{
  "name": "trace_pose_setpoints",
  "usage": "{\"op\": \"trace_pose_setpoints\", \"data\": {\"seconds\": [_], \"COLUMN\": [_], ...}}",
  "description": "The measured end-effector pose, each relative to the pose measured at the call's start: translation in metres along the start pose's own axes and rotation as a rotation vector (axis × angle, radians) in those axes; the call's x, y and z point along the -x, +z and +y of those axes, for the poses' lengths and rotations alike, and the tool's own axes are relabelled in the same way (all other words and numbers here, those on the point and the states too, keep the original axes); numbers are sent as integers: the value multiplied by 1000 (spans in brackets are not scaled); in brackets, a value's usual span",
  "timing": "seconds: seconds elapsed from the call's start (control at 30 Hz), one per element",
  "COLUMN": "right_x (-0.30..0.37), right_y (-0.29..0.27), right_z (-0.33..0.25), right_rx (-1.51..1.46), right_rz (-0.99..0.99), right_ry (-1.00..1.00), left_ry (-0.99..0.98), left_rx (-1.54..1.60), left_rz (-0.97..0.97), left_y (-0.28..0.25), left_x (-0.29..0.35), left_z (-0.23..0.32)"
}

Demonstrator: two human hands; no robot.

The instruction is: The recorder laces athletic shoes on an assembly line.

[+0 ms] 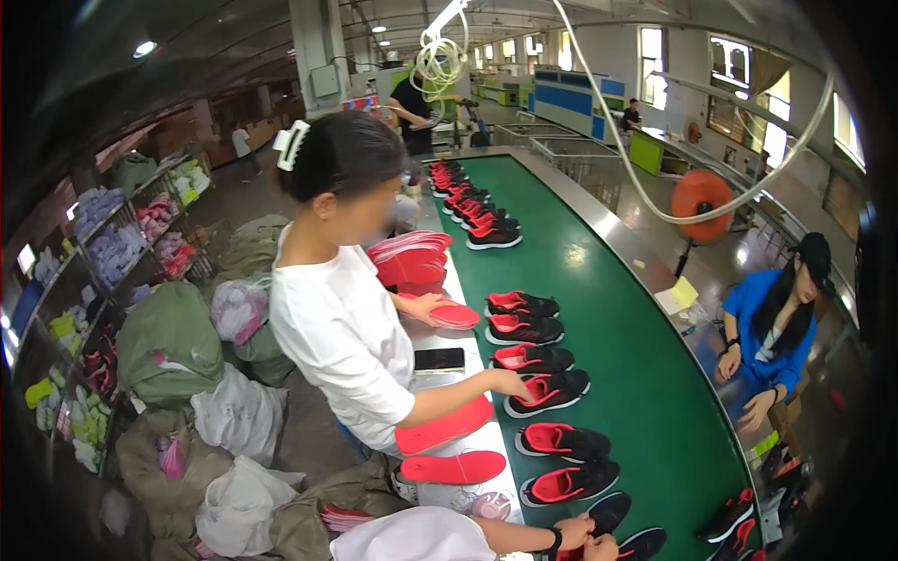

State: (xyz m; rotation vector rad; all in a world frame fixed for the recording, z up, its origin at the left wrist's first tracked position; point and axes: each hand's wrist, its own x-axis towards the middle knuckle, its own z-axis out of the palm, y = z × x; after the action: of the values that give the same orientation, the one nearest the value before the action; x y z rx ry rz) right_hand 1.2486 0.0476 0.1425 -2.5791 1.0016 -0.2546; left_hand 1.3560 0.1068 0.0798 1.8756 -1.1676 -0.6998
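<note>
At the lower edge, my left hand (574, 530), with a black band at its wrist, is closed at the heel end of a black shoe (610, 511) with red lining. My right hand (601, 549) is right beside it, fingers bent and partly cut off by the frame's edge. What its fingers pinch is hidden. Another black shoe (644, 543) lies close by on the right. Farther up the green belt (645, 393) stand more black shoes (569, 481) with red linings and white soles. Red insoles (455, 467) lie on the metal ledge to the left.
A co-worker in white (337, 309) reaches into a shoe, holding a red insole. A phone (440, 360) and a stack of insoles (412, 257) are near them. Across the belt sits a person in blue (772, 323). Sacks (168, 337) and shelves stand left; an orange fan (702, 201) right.
</note>
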Motion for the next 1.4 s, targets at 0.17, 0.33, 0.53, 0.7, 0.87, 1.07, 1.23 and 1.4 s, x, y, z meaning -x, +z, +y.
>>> {"op": "trace_pose_setpoints", "data": {"seconds": [0.17,0.33,0.53,0.7,0.87,1.07,1.23,1.4], "right_x": [23,49,37,57,36,52,83,93], "right_y": [56,52,56,31,64,114,104,65], "right_z": [17,12,-4,-13,-3,38,9,-13], "right_rx": [-697,-777,-384,228,-21,2,128,219], "right_rz": [192,240,17,-232,-158,-15,11,-103], "right_ry": [330,438,274,218,227,-75,1,145], "left_ry": [205,516,661,58,306,505,277,248], "left_rx": [-455,-752,-791,-332,-504,-550,-211,-397], "left_rz": [-203,-468,-343,-527,-478,-508,-501,-137], "left_y": [-12,22,64,15,13,5,31,-53], "left_x": [-45,-61,-53,-83,-75,-29,14,41], "left_z": [19,10,-2,36,34,41,11,28]}}
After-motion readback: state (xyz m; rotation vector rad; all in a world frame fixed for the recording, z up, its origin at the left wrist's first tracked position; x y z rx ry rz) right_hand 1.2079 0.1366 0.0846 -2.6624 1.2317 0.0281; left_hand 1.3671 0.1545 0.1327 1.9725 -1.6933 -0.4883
